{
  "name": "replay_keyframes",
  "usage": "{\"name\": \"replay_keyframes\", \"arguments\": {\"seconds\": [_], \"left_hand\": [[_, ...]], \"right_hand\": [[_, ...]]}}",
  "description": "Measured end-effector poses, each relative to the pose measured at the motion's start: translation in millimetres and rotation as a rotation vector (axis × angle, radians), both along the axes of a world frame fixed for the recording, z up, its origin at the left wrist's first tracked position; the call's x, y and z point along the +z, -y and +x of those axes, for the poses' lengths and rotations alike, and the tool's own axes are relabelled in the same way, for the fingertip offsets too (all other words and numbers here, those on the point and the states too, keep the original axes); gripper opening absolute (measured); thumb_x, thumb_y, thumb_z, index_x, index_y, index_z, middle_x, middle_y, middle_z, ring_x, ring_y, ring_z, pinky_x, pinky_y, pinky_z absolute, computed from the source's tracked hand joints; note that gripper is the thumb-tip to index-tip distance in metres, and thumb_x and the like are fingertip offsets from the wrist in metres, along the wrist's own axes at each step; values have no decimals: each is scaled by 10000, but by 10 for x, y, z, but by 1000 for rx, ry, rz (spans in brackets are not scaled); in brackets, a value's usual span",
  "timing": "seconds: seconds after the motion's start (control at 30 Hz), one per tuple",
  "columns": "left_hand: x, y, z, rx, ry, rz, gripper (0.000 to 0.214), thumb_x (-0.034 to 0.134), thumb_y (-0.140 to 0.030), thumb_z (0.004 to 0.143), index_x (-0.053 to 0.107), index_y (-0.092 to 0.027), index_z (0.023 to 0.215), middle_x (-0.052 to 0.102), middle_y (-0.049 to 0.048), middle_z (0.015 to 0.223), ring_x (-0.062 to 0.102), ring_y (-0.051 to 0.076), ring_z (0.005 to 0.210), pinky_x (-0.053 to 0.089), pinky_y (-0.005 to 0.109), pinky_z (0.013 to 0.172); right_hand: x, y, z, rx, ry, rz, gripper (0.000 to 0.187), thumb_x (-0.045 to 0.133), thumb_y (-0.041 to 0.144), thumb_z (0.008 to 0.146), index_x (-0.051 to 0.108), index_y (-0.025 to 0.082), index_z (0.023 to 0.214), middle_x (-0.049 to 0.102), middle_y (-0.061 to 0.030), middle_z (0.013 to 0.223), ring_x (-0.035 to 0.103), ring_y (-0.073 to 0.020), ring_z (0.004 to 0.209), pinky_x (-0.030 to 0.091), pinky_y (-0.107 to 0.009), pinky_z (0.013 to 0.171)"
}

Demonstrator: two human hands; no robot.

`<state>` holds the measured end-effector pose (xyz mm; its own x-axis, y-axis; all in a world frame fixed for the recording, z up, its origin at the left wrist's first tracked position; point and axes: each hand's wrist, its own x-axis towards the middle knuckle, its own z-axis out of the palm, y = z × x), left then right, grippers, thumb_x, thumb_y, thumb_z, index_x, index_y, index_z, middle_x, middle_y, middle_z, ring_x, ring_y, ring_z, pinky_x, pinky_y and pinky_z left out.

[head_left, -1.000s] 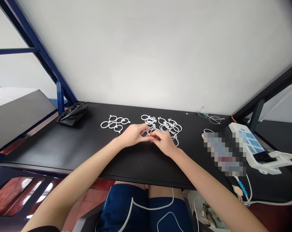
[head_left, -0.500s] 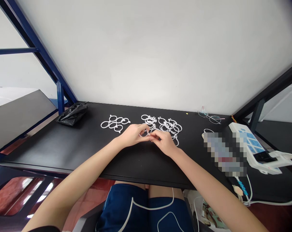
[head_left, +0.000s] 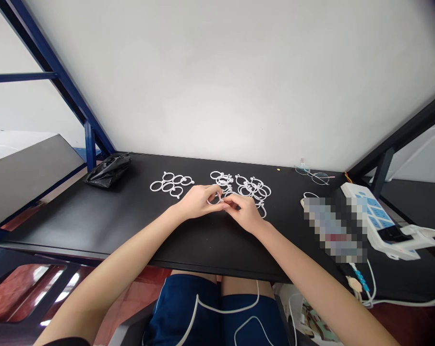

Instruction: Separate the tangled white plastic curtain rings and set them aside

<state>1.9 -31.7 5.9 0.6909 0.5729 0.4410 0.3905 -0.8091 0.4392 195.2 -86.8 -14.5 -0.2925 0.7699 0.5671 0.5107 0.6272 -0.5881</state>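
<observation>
My left hand [head_left: 198, 202] and my right hand [head_left: 241, 212] meet over the black tabletop [head_left: 95, 221], their fingertips pinching a white plastic ring [head_left: 214, 200] between them. Its far edge shows, while my fingers hide the rest. Just behind my hands lies a tangled, interlinked heap of similar knobbed rings [head_left: 251, 189]. A smaller linked group of white rings [head_left: 170, 185] lies to the left of my left hand, not touching it.
A crumpled black plastic bag [head_left: 108, 171] lies at the table's far left. Wire-framed glasses [head_left: 315, 176] rest near the back wall. On the right are a pixelated, blurred object [head_left: 334, 230] and a white power strip [head_left: 370, 216] with cables running over the table's front edge.
</observation>
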Motion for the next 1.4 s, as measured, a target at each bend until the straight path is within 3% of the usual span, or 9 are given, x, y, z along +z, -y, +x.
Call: {"name": "replay_keyframes", "arguments": {"seconds": [0.33, 0.57, 0.73, 0.97, 1.1, 1.4], "left_hand": [[50, 23, -1, 86, -134, 213, 442, 401, -572, 946, 562, -160, 959, 598, 35, 863, 473, 87, 529, 311, 215, 494], [44, 27, 1, 82, -196, 165, 378, 302, -474, 1006, 523, -167, 1001, 634, 53, 921, 578, 127, 614, 351, 227, 529], [68, -3, -13, 205, -148, 96, 312, 280, -397, 1020, 492, -173, 972, 631, 51, 913, 599, 139, 650, 376, 231, 548], [100, -67, -38, 387, -275, 189, 283, 285, -331, 1029, 514, -168, 992, 589, 58, 958, 572, 139, 679, 318, 234, 516], [87, -120, -60, 483, -354, 258, 307, 276, -317, 1031, 537, -166, 972, 591, 78, 951, 570, 188, 850, 346, 245, 562], [5, -321, -299, 641, -585, 273, 283, 374, -292, 988, 611, -150, 929, 621, 147, 963, 551, 297, 945, 411, 366, 743]], "right_hand": [[-43, -14, -15, -71, -74, 54, 105, 590, 266, 912, 673, 200, 909, 727, -33, 778, 673, -157, 645, 556, -272, 597], [2, 9, -37, -83, -93, 36, 110, 574, 246, 908, 676, 204, 911, 713, -22, 745, 657, -146, 617, 553, -266, 581], [28, 23, -39, -96, -93, 16, 149, 565, 295, 924, 675, 205, 879, 711, -26, 743, 658, -152, 631, 557, -275, 599], [42, 26, -47, -82, -90, 38, 155, 554, 271, 929, 663, 204, 842, 695, -17, 709, 644, -145, 609, 542, -265, 577], [45, 27, -47, -86, -83, 26, 167, 550, 286, 932, 663, 204, 840, 701, -22, 719, 648, -150, 615, 541, -272, 580], [24, 21, -38, -75, -87, 25, 180, 543, 289, 935, 659, 210, 822, 693, -20, 706, 635, -149, 604, 532, -273, 572]]}}
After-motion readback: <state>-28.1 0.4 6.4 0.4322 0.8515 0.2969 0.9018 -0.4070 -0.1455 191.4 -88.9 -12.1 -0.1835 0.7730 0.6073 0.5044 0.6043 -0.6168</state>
